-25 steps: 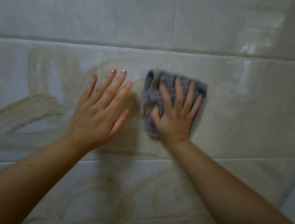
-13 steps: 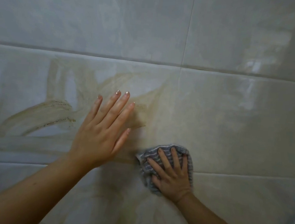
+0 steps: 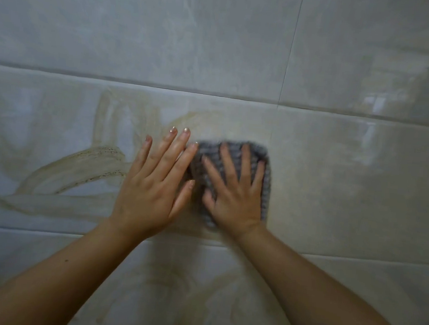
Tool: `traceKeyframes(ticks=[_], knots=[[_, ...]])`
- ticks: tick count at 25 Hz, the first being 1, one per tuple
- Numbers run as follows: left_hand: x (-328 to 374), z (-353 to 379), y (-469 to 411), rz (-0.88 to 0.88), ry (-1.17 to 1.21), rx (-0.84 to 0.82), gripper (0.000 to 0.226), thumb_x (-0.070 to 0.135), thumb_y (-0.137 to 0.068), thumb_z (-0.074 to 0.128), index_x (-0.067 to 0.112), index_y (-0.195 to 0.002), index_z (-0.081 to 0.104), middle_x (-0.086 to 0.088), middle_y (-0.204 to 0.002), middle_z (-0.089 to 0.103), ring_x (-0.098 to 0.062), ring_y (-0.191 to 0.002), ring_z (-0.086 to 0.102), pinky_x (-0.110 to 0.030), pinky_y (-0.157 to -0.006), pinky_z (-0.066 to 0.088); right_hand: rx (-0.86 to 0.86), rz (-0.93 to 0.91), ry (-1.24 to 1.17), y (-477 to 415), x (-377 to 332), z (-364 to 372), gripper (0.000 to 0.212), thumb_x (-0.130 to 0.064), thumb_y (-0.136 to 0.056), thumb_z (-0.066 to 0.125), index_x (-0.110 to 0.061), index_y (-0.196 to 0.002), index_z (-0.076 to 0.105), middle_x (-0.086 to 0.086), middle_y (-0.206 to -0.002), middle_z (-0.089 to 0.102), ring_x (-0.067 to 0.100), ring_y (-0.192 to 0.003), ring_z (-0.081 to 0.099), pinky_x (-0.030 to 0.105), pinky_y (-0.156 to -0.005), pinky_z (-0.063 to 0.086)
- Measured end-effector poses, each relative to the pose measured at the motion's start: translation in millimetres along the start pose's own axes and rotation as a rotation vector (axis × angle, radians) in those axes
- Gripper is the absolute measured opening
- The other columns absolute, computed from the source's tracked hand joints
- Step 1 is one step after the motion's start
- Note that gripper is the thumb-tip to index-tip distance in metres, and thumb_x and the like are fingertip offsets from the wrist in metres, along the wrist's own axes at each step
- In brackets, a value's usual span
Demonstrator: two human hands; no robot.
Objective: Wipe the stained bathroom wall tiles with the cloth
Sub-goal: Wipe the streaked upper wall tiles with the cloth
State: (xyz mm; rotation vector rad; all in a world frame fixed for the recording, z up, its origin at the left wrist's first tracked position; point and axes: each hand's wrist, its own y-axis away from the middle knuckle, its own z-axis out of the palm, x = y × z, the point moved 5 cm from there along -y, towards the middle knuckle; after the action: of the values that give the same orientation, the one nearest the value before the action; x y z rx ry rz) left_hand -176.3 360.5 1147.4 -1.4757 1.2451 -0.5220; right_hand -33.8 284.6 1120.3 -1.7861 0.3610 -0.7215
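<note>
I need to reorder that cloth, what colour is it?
Grey, with a ribbed knit texture. The cloth shows under the right hand in the head view.

Bare forearms, no sleeves — left hand (image 3: pixel 152 183) nails perhaps glossy-polished.

Both hands (image 3: pixel 154 191) (image 3: pixel 233 197) flat, fingers spread, side by side

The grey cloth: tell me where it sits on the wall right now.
In the head view the grey cloth lies flat on the middle row of tiles, just right of centre, pinned under the spread right hand, with the left hand touching its left edge.
</note>
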Motion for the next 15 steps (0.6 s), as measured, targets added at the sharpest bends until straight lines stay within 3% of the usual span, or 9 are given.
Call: traceKeyframes(ticks=[3,5,10,12,15], knots=[[-1,-2,12,-0.006,0.0,-0.04,0.057,0.034,-0.101,0.038,0.005,-0.15,0.034,-0.016,-0.159,0.027,-0.03,-0.149,0.021,-0.054,-0.12,0.019,-0.074,-0.219,0.037,68,-4,7,0.069,-0.043,-0.078,0.063,-0.032,-0.143,0.041,0.005,-0.154,0.029,0.034,-0.149,0.006,0.06,-0.116,0.008],[-6,-7,17,0.003,-0.012,-0.05,0.057,0.035,-0.102,0.035,0.005,-0.15,0.033,-0.016,-0.159,0.027,-0.031,-0.149,0.021,-0.054,-0.12,0.018,-0.077,-0.253,0.033,67,15,0,0.068,-0.041,-0.078,0.063,-0.032,-0.142,0.042,0.005,-0.154,0.031,0.035,-0.149,0.011,0.059,-0.116,0.011],[-15,-14,12,-0.049,-0.009,-0.022,0.057,0.033,-0.101,0.039,0.005,-0.15,0.035,-0.016,-0.158,0.029,-0.031,-0.149,0.023,-0.055,-0.12,0.019,0.082,0.256,0.012,-71,35,-17,0.063,-0.039,-0.084,0.05,-0.028,-0.145,0.042,0.012,-0.155,0.034,0.042,-0.143,0.021,0.061,-0.115,0.009],[-16,-15,13,-0.076,0.007,-0.007,0.057,0.032,-0.1,0.042,0.005,-0.149,0.036,-0.015,-0.158,0.03,-0.03,-0.149,0.024,-0.055,-0.12,0.019,0.05,0.162,-0.019,-71,8,-12,0.063,-0.04,-0.085,0.05,-0.027,-0.146,0.041,0.01,-0.156,0.033,0.04,-0.144,0.02,0.06,-0.115,0.008],[-14,-17,17,-0.079,0.011,-0.018,0.057,0.032,-0.099,0.043,0.004,-0.149,0.036,-0.015,-0.158,0.029,-0.03,-0.149,0.023,-0.054,-0.12,0.019,-0.076,-0.107,-0.026,-3,-16,-2,0.062,-0.036,-0.086,0.053,-0.027,-0.146,0.039,0.004,-0.157,0.028,0.036,-0.145,0.018,0.057,-0.116,0.011]])
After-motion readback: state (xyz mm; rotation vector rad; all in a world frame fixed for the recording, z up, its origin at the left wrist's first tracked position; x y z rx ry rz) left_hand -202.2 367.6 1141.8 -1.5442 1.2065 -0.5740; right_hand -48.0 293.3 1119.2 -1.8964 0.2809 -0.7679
